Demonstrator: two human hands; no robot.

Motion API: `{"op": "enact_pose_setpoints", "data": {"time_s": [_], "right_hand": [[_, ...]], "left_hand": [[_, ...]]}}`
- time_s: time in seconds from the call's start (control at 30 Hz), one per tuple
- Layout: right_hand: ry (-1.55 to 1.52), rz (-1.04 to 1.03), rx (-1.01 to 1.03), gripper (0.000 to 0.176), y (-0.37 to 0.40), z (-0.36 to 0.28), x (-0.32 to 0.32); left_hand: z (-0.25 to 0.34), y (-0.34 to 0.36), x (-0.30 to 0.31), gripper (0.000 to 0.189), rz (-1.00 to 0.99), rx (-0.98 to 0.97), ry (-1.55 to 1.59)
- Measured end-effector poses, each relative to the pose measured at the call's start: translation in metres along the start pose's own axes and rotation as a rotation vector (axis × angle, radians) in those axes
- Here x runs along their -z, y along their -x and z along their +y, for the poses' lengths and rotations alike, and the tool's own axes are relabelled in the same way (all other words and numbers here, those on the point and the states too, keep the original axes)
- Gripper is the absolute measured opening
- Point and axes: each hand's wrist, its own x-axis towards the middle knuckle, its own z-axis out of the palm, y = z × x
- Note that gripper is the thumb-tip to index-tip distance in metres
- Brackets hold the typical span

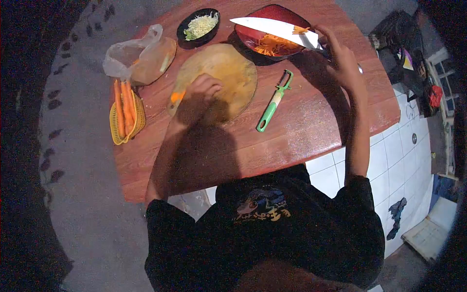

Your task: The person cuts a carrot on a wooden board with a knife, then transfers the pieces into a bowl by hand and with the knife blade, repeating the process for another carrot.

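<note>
My right hand (340, 61) is wrapped round the handle of a large knife (272, 27), whose blade lies over a red bowl (248, 36) and carries a bit of orange shreds. Orange shreds (275, 45) fill part of that bowl. On the round wooden board (233, 73), my left hand (203, 88) has its fingers curled; what they hold, if anything, is hidden. An orange carrot piece (177, 96) sticks out beside it at the board's left edge. A green peeler (275, 102) lies on the table between the board and my right arm.
A yellow basket (139, 113) with carrots (127, 108) sits at the table's left edge. Behind it are a clear plastic bag (121, 56) and a round plate or board (160, 61). A black bowl (187, 41) of pale shreds stands at the back of the wooden table (292, 146).
</note>
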Motion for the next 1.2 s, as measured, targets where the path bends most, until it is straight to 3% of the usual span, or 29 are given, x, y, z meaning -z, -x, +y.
{"op": "enact_pose_setpoints", "data": {"time_s": [0.03,0.07,0.13,0.27,0.43,0.5,0.53,0.7,0.8,0.9,1.2], "right_hand": [[-0.019,0.002,0.028,0.072,0.000,0.008,-0.002],[-0.038,0.004,0.056,0.073,0.000,0.012,-0.003],[-0.049,0.021,0.041,0.069,-0.001,-0.002,0.000],[-0.082,0.020,0.036,0.066,0.000,-0.024,0.002],[0.026,0.009,0.092,0.074,0.000,-0.020,-0.003],[-0.070,-0.004,0.166,0.068,-0.001,-0.014,-0.004],[-0.064,-0.022,0.110,0.073,0.001,-0.023,0.000],[-0.019,-0.048,0.121,0.067,-0.001,-0.020,0.001],[-0.085,0.020,0.140,0.064,0.001,-0.034,0.006],[-0.097,0.036,0.106,0.064,0.001,-0.034,0.005],[-0.049,-0.036,0.063,0.074,-0.003,-0.024,0.001]], "left_hand": [[-0.002,-0.004,0.001,0.020,0.030,0.113,0.174],[-0.003,-0.009,0.000,0.020,0.027,0.107,0.173],[-0.001,-0.026,-0.001,0.021,0.192,0.597,0.889],[0.018,-0.089,0.007,0.020,0.261,0.491,1.103],[0.053,-0.172,-0.005,0.021,0.226,0.172,0.395],[0.047,-0.198,-0.018,0.020,0.187,-0.130,0.126],[0.042,-0.208,-0.025,0.022,0.137,-0.221,0.032],[0.046,-0.225,-0.037,0.026,0.053,-0.156,0.122],[0.050,-0.219,-0.032,0.037,-0.248,-0.153,0.250],[0.042,-0.219,-0.035,0.038,-0.266,-0.297,0.122],[0.046,-0.233,-0.034,0.032,-0.318,-0.246,0.088]]}}
